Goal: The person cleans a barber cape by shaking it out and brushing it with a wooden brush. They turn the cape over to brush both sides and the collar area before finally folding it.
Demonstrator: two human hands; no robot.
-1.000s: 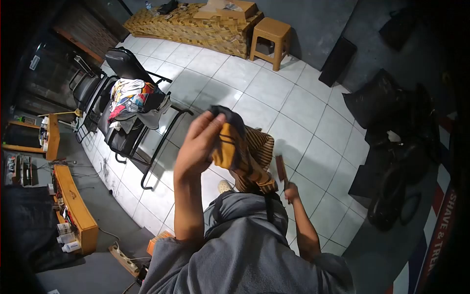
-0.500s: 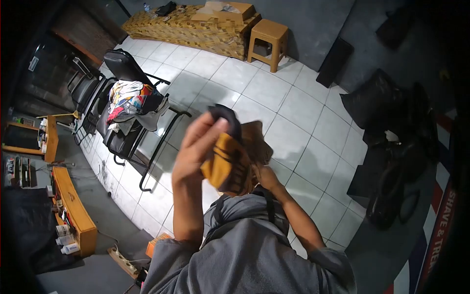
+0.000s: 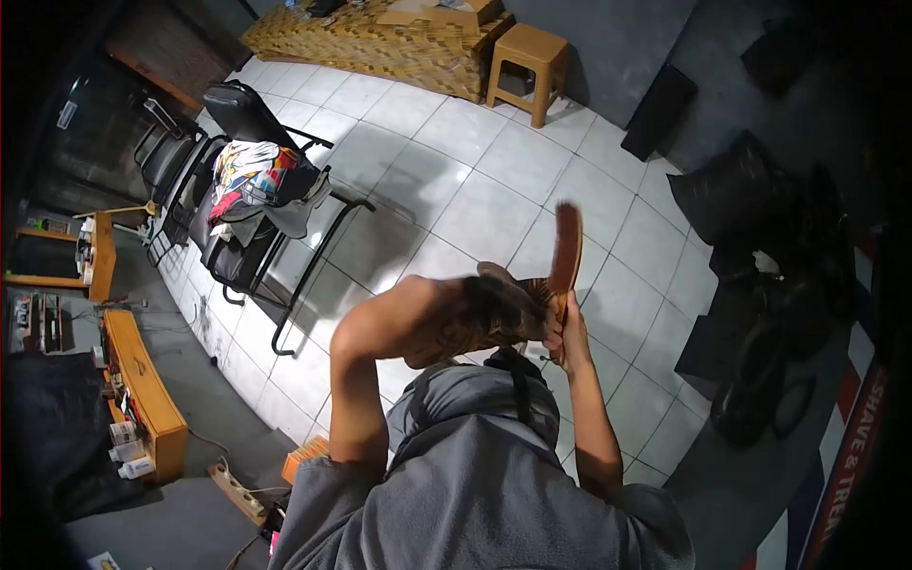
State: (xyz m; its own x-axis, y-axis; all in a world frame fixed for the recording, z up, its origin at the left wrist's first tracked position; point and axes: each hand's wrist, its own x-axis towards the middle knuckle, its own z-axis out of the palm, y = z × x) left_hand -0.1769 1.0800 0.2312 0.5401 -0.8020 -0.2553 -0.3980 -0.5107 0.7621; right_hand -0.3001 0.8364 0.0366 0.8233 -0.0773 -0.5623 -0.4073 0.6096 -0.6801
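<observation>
In front of my waist, my left hand (image 3: pixel 404 309) reaches across a brown and black patterned cloth piece (image 3: pixel 442 337). The fingers of that hand are smeared by motion and end at the cloth's dark part (image 3: pixel 489 299). My right hand (image 3: pixel 570 332) is closed around the lower end of a wooden-backed brush (image 3: pixel 568 247), and its fingers lie right at the cloth's right edge. The brush stands nearly upright, with its long row of reddish-brown bristles facing left. A brown flap (image 3: pixel 508 280) of the cloth piece shows between both hands.
Ahead on the left stands a black chair (image 3: pixel 228 252) with colourful cloth (image 3: pixel 252 180) heaped on it. A tan plastic stool (image 3: pixel 532 57) is beside a woven-covered table (image 3: pixel 380 52). Wooden shelves (image 3: pixel 142 380) with bottles line the left; dark bags (image 3: pixel 731 199) lie right. White tiles (image 3: pixel 484 214) cover the floor.
My left hand has swung down and right from its raised pinch on the cloth's black edge. The brush now stands up in my right hand. The view has shifted slightly.
</observation>
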